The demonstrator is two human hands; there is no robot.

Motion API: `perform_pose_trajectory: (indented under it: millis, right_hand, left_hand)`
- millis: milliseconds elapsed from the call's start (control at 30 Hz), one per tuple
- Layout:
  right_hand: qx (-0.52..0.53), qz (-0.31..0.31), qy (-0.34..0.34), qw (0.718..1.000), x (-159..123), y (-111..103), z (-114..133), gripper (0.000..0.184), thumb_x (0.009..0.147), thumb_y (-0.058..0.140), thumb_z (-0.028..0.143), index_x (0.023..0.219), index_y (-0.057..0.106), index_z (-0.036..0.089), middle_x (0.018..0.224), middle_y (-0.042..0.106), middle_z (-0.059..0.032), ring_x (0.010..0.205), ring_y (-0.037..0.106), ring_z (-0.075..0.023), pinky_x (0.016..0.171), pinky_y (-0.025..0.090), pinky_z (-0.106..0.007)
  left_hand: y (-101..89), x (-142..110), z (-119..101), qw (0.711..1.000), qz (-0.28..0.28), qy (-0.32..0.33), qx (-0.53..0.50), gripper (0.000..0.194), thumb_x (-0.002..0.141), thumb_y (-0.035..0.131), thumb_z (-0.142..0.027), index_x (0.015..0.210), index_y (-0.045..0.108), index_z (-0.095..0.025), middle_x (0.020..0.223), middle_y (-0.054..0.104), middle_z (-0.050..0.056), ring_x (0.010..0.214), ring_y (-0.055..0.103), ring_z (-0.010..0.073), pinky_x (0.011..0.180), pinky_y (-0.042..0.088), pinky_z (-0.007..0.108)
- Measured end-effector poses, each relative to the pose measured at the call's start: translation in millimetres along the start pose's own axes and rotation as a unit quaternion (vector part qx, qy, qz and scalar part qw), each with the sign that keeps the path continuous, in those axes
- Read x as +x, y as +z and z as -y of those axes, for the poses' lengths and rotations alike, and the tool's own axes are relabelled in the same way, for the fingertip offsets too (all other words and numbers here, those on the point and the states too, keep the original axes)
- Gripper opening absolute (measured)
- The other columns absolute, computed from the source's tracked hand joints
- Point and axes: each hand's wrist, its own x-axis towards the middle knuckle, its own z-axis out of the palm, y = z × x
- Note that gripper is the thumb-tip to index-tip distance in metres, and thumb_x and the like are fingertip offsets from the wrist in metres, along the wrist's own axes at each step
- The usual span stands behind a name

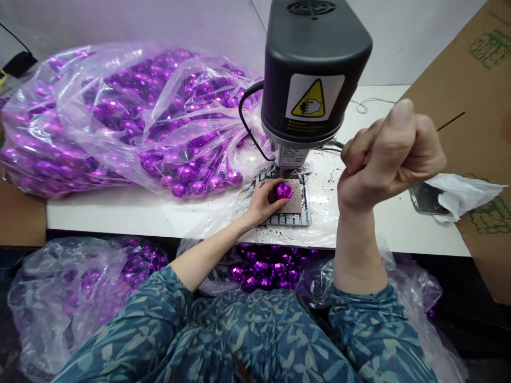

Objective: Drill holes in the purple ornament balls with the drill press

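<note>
My left hand (264, 202) is closed on a shiny purple faceted ball (284, 190), with thumb and fingers around its sides. The ball rests on a brown board (294, 202) on the metal base (305, 215) of a black bench drill press (315, 64), directly under the chuck (286, 172). Raised to the right of the motor housing, my right hand (389, 154) makes a fist around the drill press feed handle, which the fingers mostly hide. A thin dark rod (451, 121) sticks out behind that fist.
A large clear bag (120, 117) of purple balls lies at left on the white table (99, 215). Below the edge is an open bag with more balls (265, 271); another bag (67, 298) hangs left. Dark shavings surround the base. A phone (425, 199), tissue (459, 194) and cardboard (459, 96) are right.
</note>
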Motion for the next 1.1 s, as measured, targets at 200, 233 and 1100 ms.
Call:
perform_pose_trajectory:
  millis: [200, 233, 1100]
  right_hand:
    - [0.007, -0.001, 0.008, 1.000, -13.0, -9.5, 0.3, 0.054, 0.094, 0.060, 0.040, 0.063, 0.020, 0.019, 0.047, 0.014, 0.0066, 0.038, 0.029, -0.0018, 0.042, 0.026, -0.021]
    - [0.007, -0.009, 0.005, 1.000, -13.8, -9.7, -0.8, 0.056, 0.094, 0.061, 0.041, 0.064, 0.019, 0.019, 0.047, 0.013, 0.0066, 0.038, 0.028, -0.0015, 0.042, 0.026, -0.020]
    - [0.032, 0.005, -0.072, 0.997, -2.7, -2.6, -10.8, 0.054, 0.096, 0.056, 0.022, 0.060, 0.016, 0.018, 0.046, 0.019, 0.0064, 0.036, 0.029, -0.0014, 0.039, 0.020, -0.021]
  left_hand:
    - [-0.1, -0.2, -1.5, 1.000, -0.002, 0.003, -0.002, 0.056, 0.084, 0.087, -0.033, 0.134, 0.064, -0.022, 0.130, 0.071, 0.012, 0.125, 0.063, 0.0295, 0.107, 0.052, 0.047]
    - [-0.1, -0.1, -1.7, 1.000, -0.001, 0.002, -0.001, 0.056, 0.084, 0.087, -0.033, 0.134, 0.064, -0.022, 0.130, 0.071, 0.012, 0.124, 0.063, 0.0295, 0.107, 0.052, 0.047]
    - [2.5, -0.4, 3.3, 0.999, -0.016, 0.021, -0.025, 0.054, 0.084, 0.086, -0.033, 0.131, 0.065, -0.022, 0.129, 0.071, 0.012, 0.125, 0.063, 0.0302, 0.108, 0.052, 0.048]
